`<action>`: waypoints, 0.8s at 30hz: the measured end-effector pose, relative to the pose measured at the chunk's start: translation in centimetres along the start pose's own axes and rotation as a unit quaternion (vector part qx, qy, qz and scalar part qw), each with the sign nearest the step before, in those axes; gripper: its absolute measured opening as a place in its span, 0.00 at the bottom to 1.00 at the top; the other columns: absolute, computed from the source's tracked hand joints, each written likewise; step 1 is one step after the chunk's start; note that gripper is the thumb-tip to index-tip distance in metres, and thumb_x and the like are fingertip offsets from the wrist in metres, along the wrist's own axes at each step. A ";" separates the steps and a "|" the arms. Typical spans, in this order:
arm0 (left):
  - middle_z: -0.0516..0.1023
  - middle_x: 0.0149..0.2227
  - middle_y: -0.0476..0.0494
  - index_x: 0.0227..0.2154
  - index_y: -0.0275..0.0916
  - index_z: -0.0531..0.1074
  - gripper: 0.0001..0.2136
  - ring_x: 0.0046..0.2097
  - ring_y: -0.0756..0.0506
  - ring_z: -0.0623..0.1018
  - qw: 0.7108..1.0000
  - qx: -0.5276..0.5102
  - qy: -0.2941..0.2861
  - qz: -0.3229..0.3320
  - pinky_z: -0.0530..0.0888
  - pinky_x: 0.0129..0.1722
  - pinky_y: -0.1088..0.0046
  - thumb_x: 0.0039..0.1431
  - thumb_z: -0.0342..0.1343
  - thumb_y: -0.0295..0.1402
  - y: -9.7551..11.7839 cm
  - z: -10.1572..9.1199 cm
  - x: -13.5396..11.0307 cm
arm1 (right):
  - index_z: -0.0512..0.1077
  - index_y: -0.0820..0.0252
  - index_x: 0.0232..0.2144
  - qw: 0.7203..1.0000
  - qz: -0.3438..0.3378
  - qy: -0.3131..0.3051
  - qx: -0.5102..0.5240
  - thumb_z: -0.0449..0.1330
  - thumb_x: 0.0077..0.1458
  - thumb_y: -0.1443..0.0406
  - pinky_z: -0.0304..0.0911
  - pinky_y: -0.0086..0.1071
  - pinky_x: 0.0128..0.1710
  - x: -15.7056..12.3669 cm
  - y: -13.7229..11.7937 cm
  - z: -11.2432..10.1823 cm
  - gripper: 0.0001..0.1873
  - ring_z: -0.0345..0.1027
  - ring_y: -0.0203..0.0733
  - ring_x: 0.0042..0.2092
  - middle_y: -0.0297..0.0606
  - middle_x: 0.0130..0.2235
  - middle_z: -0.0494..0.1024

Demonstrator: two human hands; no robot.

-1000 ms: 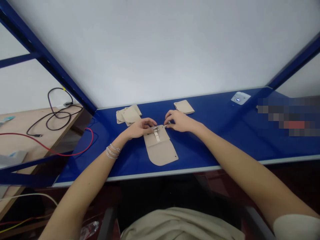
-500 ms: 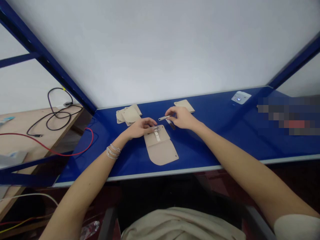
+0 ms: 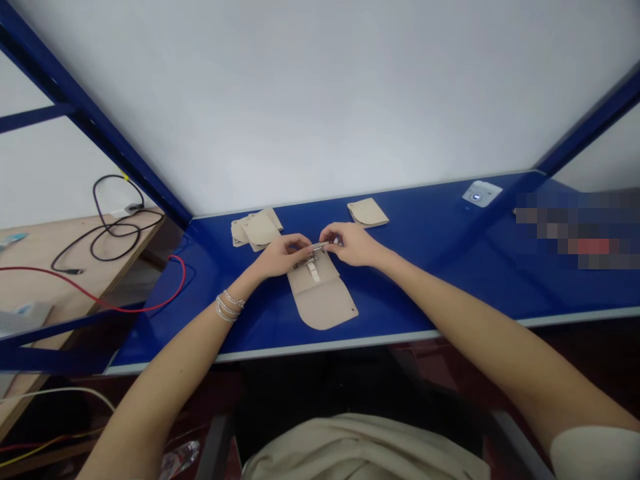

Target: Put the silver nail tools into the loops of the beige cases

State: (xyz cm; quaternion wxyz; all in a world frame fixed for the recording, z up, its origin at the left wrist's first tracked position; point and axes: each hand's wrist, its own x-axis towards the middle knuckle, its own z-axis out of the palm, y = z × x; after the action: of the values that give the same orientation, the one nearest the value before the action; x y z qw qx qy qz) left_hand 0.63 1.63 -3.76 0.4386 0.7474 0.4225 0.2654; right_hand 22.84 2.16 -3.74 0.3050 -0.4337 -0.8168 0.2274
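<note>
An unfolded beige pouch (image 3: 326,305) lies on the blue table, its rounded flap towards me. Several small silver metal tools (image 3: 314,270) show at its upper part, partly under my fingers. My left hand (image 3: 285,255) is closed at the pouch's upper left edge, with the thumb over the metal pieces. Between the thumb and fingers of my right hand (image 3: 350,244) is a slim silver metal tool (image 3: 323,246), which looks like a nail clipper. Its tip is right by my left fingertips, above the pouch's top edge; whether it touches the other tools I cannot tell.
Behind my left hand lies a stack of beige pouches (image 3: 260,229). Another folded pouch (image 3: 369,212) sits beyond my right hand. A white device (image 3: 482,194) stands at the back right. A red cable (image 3: 184,280) hangs over the table's left side, and a black cable (image 3: 117,230) lies on the wooden table.
My right hand has moved left with the metal tool, from beside the pouch to its top edge. The tool's two splayed parts no longer show apart. My left hand has barely moved.
</note>
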 end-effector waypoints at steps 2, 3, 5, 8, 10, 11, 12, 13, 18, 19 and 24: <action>0.76 0.32 0.44 0.37 0.34 0.74 0.18 0.27 0.52 0.71 1.000 0.003 0.012 0.005 0.68 0.26 0.76 0.58 0.60 0.47 0.0 0.1 0.0 | 0.76 0.62 0.35 1.000 0.006 -0.007 0.005 0.61 0.52 0.70 0.65 0.32 0.38 0.0 0.0 0.1 0.06 0.71 0.38 0.36 0.38 0.36 0.80; 0.76 0.32 0.44 0.37 0.34 0.74 0.18 0.26 0.52 0.70 1.000 0.007 0.018 0.009 0.67 0.26 0.76 0.58 0.60 0.47 0.1 0.2 0.0 | 0.76 0.62 0.36 1.000 0.009 -0.012 0.009 0.61 0.52 0.69 0.65 0.32 0.38 0.0 0.1 0.1 0.07 0.72 0.38 0.37 0.39 0.36 0.81; 0.76 0.31 0.45 0.36 0.34 0.74 0.17 0.26 0.52 0.70 0.999 0.019 0.035 0.014 0.67 0.25 0.77 0.58 0.59 0.47 0.3 0.3 -0.1 | 0.76 0.63 0.37 0.999 0.015 -0.021 0.023 0.62 0.52 0.69 0.66 0.32 0.39 0.1 0.1 0.0 0.09 0.72 0.39 0.37 0.39 0.37 0.81; 0.76 0.29 0.45 0.36 0.34 0.74 0.17 0.25 0.52 0.71 0.998 0.026 0.060 0.016 0.67 0.24 0.77 0.59 0.58 0.47 0.4 0.5 -0.1 | 0.77 0.63 0.39 0.999 0.014 -0.037 0.033 0.63 0.52 0.66 0.66 0.32 0.39 0.2 0.0 -0.2 0.10 0.73 0.39 0.37 0.40 0.37 0.82; 0.76 0.29 0.46 0.35 0.34 0.74 0.18 0.25 0.52 0.71 0.997 0.028 0.068 0.020 0.67 0.24 0.77 0.58 0.58 0.47 0.4 0.5 -0.1 | 0.78 0.62 0.37 0.998 0.013 -0.046 0.030 0.63 0.54 0.63 0.65 0.32 0.38 0.2 -0.2 -0.2 0.10 0.72 0.39 0.36 0.40 0.36 0.82; 0.76 0.28 0.46 0.35 0.34 0.74 0.18 0.25 0.52 0.71 0.997 0.028 0.069 0.022 0.67 0.24 0.77 0.59 0.58 0.47 0.3 0.5 -0.1 | 0.78 0.62 0.37 0.998 0.014 -0.048 0.030 0.62 0.55 0.61 0.65 0.32 0.37 0.1 -0.3 -0.3 0.11 0.72 0.38 0.35 0.40 0.36 0.82; 0.76 0.28 0.46 0.36 0.34 0.74 0.18 0.25 0.52 0.71 0.997 0.026 0.067 0.022 0.67 0.24 0.77 0.59 0.58 0.47 0.2 0.5 -0.1 | 0.78 0.62 0.36 0.998 0.016 -0.048 0.032 0.62 0.56 0.60 0.65 0.32 0.37 0.1 -0.4 -0.3 0.11 0.72 0.38 0.35 0.40 0.35 0.82; 0.75 0.28 0.46 0.36 0.34 0.74 0.18 0.25 0.52 0.71 0.997 0.024 0.064 0.021 0.67 0.25 0.77 0.59 0.58 0.47 0.1 0.5 0.0 | 0.78 0.62 0.36 0.998 0.019 -0.046 0.034 0.62 0.56 0.60 0.65 0.32 0.37 0.1 -0.4 -0.2 0.11 0.72 0.38 0.35 0.40 0.35 0.82; 0.74 0.28 0.47 0.39 0.35 0.73 0.19 0.25 0.52 0.70 0.998 0.024 0.058 0.014 0.67 0.25 0.76 0.59 0.57 0.49 0.0 0.4 0.0 | 0.78 0.62 0.34 1.000 0.006 -0.012 0.019 0.62 0.56 0.61 0.64 0.32 0.37 0.2 -0.4 -0.1 0.09 0.72 0.39 0.36 0.40 0.35 0.81; 0.74 0.28 0.47 0.39 0.35 0.73 0.19 0.25 0.51 0.70 0.998 0.031 0.061 0.013 0.67 0.26 0.76 0.60 0.56 0.49 0.0 0.4 0.0 | 0.78 0.62 0.34 1.000 -0.001 -0.001 0.015 0.62 0.56 0.62 0.63 0.32 0.37 0.2 -0.3 -0.2 0.09 0.72 0.39 0.36 0.40 0.35 0.81; 0.77 0.33 0.44 0.39 0.35 0.73 0.24 0.32 0.49 0.73 0.995 0.063 0.073 0.000 0.70 0.35 0.73 0.67 0.43 0.52 0.3 0.1 0.3 | 0.77 0.63 0.35 1.000 -0.012 0.023 0.014 0.61 0.57 0.61 0.62 0.33 0.36 0.1 -0.5 -0.4 0.10 0.71 0.39 0.36 0.41 0.36 0.80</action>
State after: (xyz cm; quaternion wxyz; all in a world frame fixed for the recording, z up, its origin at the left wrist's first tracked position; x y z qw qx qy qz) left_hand 0.99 1.73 -3.55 0.3583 0.7527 0.4688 0.2918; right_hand 22.83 2.03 -3.12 0.3329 -0.4246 -0.8114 0.2248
